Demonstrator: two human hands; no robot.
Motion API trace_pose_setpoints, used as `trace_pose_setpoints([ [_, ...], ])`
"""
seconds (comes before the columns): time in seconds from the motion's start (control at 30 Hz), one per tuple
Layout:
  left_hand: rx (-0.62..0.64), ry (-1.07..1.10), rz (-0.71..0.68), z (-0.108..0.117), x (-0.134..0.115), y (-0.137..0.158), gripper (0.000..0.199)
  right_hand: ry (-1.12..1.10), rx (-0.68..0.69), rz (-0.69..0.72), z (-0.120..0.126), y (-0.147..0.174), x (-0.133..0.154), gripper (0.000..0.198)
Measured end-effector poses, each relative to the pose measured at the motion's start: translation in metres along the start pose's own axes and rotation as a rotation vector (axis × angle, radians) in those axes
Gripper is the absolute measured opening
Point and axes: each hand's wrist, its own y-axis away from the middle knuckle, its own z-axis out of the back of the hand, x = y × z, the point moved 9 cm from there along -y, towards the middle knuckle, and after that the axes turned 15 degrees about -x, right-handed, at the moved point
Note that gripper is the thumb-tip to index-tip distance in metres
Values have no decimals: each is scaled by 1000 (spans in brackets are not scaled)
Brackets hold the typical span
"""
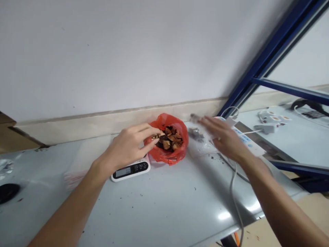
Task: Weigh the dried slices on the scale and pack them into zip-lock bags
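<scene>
A red plastic bag (183,154) stands with its mouth spread wide, full of dried brown pieces (171,138) that look like slices or peel. My left hand (133,140) reaches over its left rim, thumb and fingers apart above the pieces. Partly under that hand lies a white kitchen scale (131,170), whose lit display seems to read zero; its weighing surface is mostly hidden. To the right, my right hand (223,137) is blurred, its fingers stretched out. It hovers beside a clear plastic bag (199,137) holding something dark.
Clear plastic bags (79,168) lie left of the scale. A black round object (9,192) sits at the far left. A white power strip (248,140) and a grey cable (233,185) are at right, before a blue metal frame (257,68). Dark crumbs dot the grey table (154,209).
</scene>
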Motion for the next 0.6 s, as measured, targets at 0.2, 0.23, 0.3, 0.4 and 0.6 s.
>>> trace_pose_setpoints([
  [0.2, 141, -11, 1, -31, -1, 2, 29, -42, 317, -32, -28, 29, -12, 62],
  [0.23, 137, -14, 1, -32, -1, 2, 29, -54, 233, -23, -19, 18, -4, 53],
  [0.3, 123, -13, 7, -32, 1, 3, 28, -80, 106, 41, -6, -6, 22, 38],
  [0.4, 119, -4, 32, -29, 3, 5, 26, -67, 299, 136, -28, -30, 67, 31],
  [0.6, 118, -23, 113, -17, 11, 9, 24, 262, 898, 105, -105, -27, 90, 61],
])
